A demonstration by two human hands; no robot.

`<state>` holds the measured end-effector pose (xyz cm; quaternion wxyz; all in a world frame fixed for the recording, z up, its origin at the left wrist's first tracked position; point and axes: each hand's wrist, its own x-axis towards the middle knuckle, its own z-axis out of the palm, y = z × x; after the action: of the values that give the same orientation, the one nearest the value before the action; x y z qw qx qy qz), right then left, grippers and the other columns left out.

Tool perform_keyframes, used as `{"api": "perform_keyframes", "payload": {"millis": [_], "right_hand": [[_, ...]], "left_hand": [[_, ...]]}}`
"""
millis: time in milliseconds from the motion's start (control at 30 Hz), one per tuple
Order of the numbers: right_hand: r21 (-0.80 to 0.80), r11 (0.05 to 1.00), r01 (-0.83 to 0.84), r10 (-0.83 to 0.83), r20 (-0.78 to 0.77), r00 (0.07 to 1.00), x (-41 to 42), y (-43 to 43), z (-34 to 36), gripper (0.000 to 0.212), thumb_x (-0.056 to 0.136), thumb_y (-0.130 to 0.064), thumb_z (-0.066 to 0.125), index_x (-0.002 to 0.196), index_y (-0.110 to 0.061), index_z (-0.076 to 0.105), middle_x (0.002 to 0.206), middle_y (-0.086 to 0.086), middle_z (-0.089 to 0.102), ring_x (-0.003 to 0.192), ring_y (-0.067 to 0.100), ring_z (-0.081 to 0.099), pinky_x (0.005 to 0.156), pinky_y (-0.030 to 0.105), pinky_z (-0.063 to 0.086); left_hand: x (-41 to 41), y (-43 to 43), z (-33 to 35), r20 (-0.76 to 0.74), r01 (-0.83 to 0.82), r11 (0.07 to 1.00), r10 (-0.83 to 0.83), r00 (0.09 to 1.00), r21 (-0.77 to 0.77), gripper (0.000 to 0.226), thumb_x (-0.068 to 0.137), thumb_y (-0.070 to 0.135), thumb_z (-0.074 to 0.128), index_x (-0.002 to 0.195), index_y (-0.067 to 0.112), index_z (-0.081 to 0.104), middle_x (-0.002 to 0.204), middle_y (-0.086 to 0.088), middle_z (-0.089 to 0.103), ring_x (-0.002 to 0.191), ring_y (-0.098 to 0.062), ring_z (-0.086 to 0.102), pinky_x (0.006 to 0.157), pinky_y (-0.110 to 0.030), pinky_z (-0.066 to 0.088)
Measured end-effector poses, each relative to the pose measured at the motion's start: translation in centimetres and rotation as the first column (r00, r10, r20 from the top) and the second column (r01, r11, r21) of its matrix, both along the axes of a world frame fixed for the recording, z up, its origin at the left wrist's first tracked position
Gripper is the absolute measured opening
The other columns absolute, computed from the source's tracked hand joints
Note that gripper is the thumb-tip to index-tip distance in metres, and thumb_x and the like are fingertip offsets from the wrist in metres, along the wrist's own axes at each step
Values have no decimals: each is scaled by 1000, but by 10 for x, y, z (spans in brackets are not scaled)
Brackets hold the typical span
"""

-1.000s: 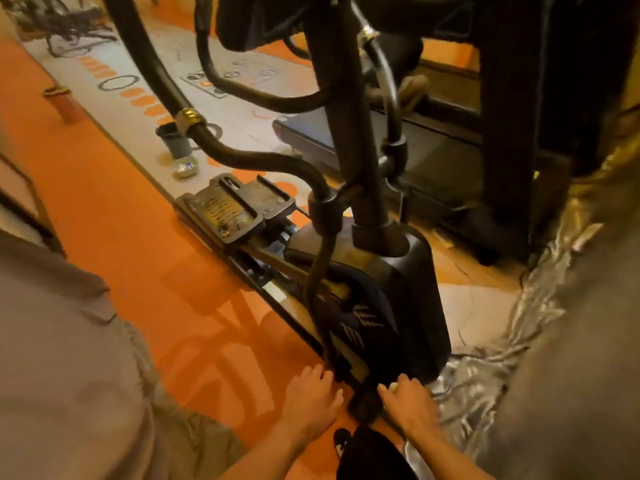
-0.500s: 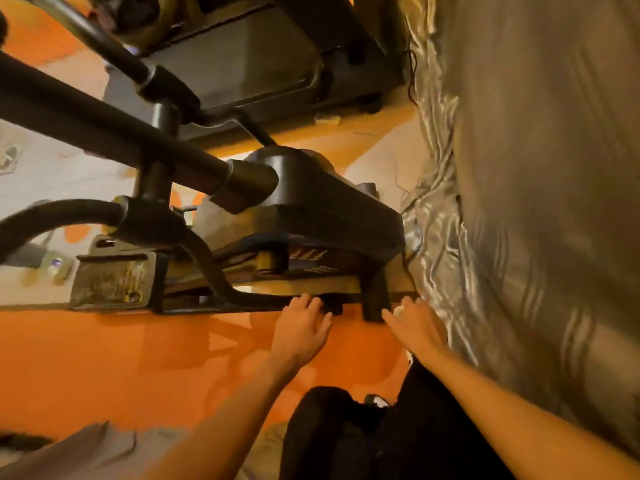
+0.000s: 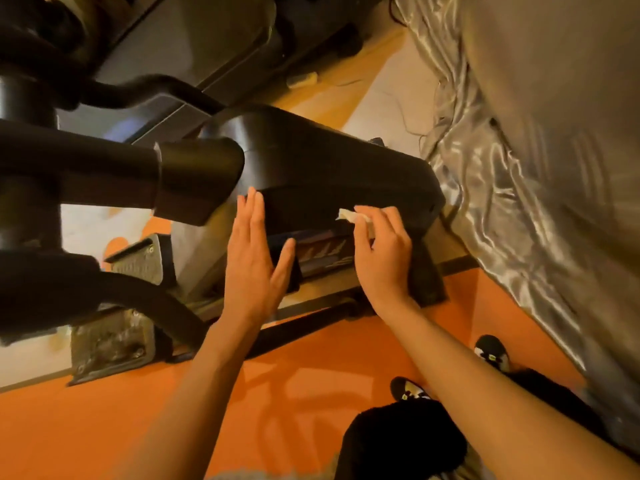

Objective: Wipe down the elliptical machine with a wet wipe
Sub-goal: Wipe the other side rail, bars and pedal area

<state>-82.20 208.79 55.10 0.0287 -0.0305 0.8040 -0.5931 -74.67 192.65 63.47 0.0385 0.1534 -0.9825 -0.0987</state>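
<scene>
The black elliptical machine fills the upper left, its rounded flywheel housing (image 3: 329,161) in the middle of the view. My right hand (image 3: 381,258) holds a small white wet wipe (image 3: 349,215) under its fingertips against the housing's side, near the striped decal. To its left, my left hand (image 3: 254,261) lies flat with straight fingers on the same side panel. A thick black handlebar end (image 3: 199,180) juts in close to the camera, just left of my left hand. Two metal pedals (image 3: 110,344) show at the lower left.
A shiny grey satin sheet (image 3: 502,188) drapes down along the right side, close to the housing. The floor (image 3: 138,420) is orange. My knee in black cloth and patterned socks (image 3: 408,389) sit at the bottom right. A treadmill deck (image 3: 194,39) lies behind the elliptical.
Both hands rose from the machine's base near the floor up to the side of the housing. The camera moved in closer and the wipe now shows at my right fingertips.
</scene>
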Motion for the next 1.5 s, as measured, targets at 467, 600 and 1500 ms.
{"api": "perform_keyframes", "payload": {"millis": [467, 600, 1500], "right_hand": [[-159, 971, -181, 61, -563, 824, 0, -95, -103, 54, 103, -27, 34, 153, -5, 36, 162, 14, 35, 155, 25, 25, 125, 54, 22], [-110, 972, -209, 81, -676, 732, -12, -94, -120, 62, 101, -35, 36, 155, -4, 34, 165, 14, 30, 157, 24, 20, 126, 55, 17], [-6, 979, -205, 155, -631, 760, -34, -58, -187, 67, 107, -50, 6, 162, -15, 23, 171, -1, 18, 158, 14, 14, 127, 54, 13]], "left_hand": [[-17, -25, -91, -396, -89, 886, -111, 912, -454, 64, 105, 44, 43, 162, 18, 32, 170, -15, 19, 159, -26, 10, 122, -39, 11], [-25, -25, -107, -536, -196, 849, -117, 836, -491, 64, 104, 53, 46, 160, 23, 39, 168, -11, 27, 154, -26, 19, 117, -46, 21], [-43, -23, -123, -735, -285, 854, -153, 661, -435, 52, 105, 35, 38, 154, 20, 50, 157, -6, 46, 143, -26, 36, 110, -40, 21]]}}
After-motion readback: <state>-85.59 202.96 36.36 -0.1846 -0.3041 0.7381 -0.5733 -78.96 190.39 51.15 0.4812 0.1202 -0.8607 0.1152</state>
